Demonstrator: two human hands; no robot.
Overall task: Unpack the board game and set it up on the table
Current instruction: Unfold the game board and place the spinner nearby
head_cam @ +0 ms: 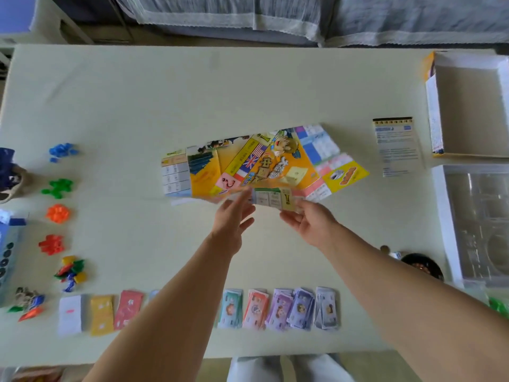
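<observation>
Landmark: the folded game board, mid-tabletop, still creased and partly fanned, blurred at its near edge.

Far left of the board: token piles in a column, blue, green, orange, red, then a mixed pile. Near-left of the board: card stacks.

Left hand is at the board's near edge, fingers extended and loosely spread; looks like it's touching the edge, not pinching it. Blur makes contact hard to confirm.

Right hand is at the near edge too, thumb and fingers closed on a folded flap.

Near side of the board: banknote stacks in a row.

Right of the board: rule sheet; further right, the empty box and a clear plastic tray.

Step in hand, my read: unfold the board flat.
- Pin one panel with the left palm, peel with the right.
- Open along the creases, don't tug. Paper-thin panels will probably tear or kink.
- Unfold away from the body: far side is bare, near side has banknotes that a sweeping flap could scatter.
- Watch the rule sheet on the right as the board spreads.
</observation>
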